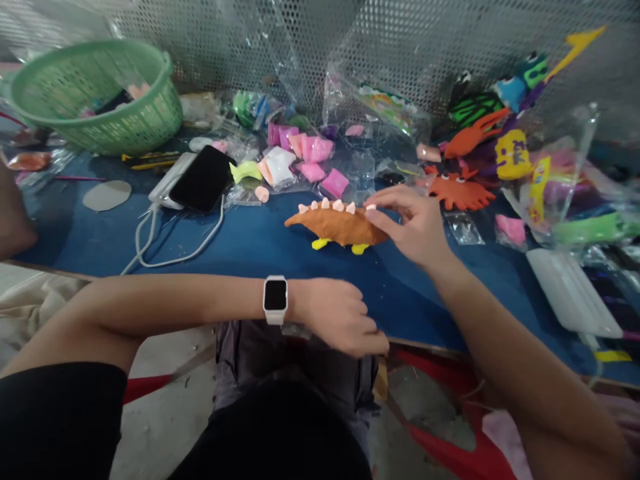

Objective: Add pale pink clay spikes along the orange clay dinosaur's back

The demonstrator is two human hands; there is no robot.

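Over at the blue table (250, 250), someone's got an orange clay creature (340, 228) sitting right out front, just beyond the table edge, and honestly it looks pretty cool. Its pointed end faces the person's left, a row of little whitish spikes (338, 206) runs along the back, and two yellow feet (321, 245) poke out underneath. The right hand (417, 223) is at the other end of it, thumb and fingertips nipped together around the last spike (371, 207), remaining fingers loosely bent. The left hand (337, 313) hangs by the near edge of the table, knuckles up and fingers curled under; the tips are hidden, so I can't tell how tightly it's closed or whether anything's tucked inside. White smartwatch (275, 300) on that wrist, btw. Just behind the creature it's kind of a mess: pink packets (335, 182) in clear plastic, with a black phone (203, 179) lying off to the left and a white cable (173, 261) looping beside it. Further left there's a green basket (130, 130) with some stuff in it. Right past the working hand sits an orange crab (460, 190) with googly eyes, and a yellow figure with dark markings (513, 155) is close by it.
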